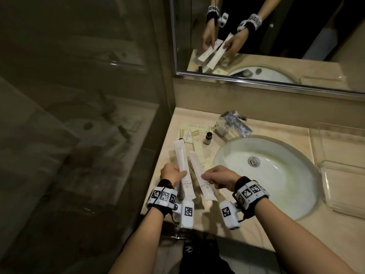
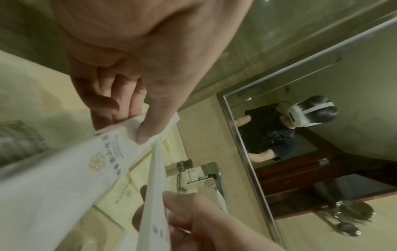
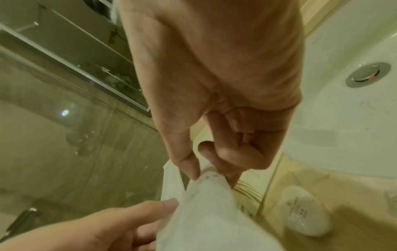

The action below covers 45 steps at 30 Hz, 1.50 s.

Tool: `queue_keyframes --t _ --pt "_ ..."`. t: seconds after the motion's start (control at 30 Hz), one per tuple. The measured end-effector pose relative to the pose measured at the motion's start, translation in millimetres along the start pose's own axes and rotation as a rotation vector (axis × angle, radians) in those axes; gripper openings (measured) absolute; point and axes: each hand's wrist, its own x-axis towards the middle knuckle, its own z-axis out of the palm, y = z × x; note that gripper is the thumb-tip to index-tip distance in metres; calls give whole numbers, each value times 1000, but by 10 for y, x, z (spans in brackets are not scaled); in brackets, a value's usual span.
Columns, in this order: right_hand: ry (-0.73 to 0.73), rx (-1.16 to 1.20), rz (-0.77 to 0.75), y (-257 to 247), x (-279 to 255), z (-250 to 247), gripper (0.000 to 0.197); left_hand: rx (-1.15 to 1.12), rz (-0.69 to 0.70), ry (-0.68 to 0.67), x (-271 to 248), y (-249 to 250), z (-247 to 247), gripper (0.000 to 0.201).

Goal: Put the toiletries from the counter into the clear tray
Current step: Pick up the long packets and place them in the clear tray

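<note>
Two long white toiletry packets are held above the counter's left part. My left hand [image 1: 177, 172] grips the left white packet [image 1: 181, 159], thumb on top in the left wrist view [image 2: 137, 125]. My right hand [image 1: 207, 176] pinches the right white packet [image 1: 198, 169] between thumb and fingers, as the right wrist view [image 3: 211, 176] shows. The packets almost touch at their near ends. The clear tray [image 1: 339, 175] sits on the counter right of the sink and looks bare inside. Pale yellow sachets [image 1: 187, 135] and a small dark-capped bottle [image 1: 208, 137] lie behind the packets.
The white sink basin [image 1: 266, 175] lies between the hands and the tray. A chrome faucet [image 1: 234, 123] stands at its back edge. A mirror [image 1: 266, 36] hangs above, and a glass shower wall [image 1: 79, 115] borders the counter on the left.
</note>
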Motion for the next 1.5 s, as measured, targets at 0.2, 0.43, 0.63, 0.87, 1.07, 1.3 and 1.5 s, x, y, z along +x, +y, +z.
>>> queue_keyframes --t 0.2,0.43,0.63,0.87,1.07,1.3,1.5 --pt "82 87 -111 -80 -456 -242 30 -107 100 -48 -124 285 19 18" --pt "244 154 -220 85 -966 -756 13 -207 250 -183 -361 783 453 24" --pt "362 331 -274 642 -1393 -1385 25 -191 376 -359 -685 1239 1209 32" --pt "524 397 -332 1454 -1903 -2473 4 -127 405 -444 -951 1699 2426 28" --pt "800 131 -228 2034 -2093 -3467 28 -147 299 -400 -1048 1903 3372 33" --pt "642 -400 93 2695 -1701 -3920 32 -291 155 -309 -1100 1888 3826 28" --pt "533 -531 179 3008 -1510 -3926 36 -342 120 -279 -1087 1853 3910 14"
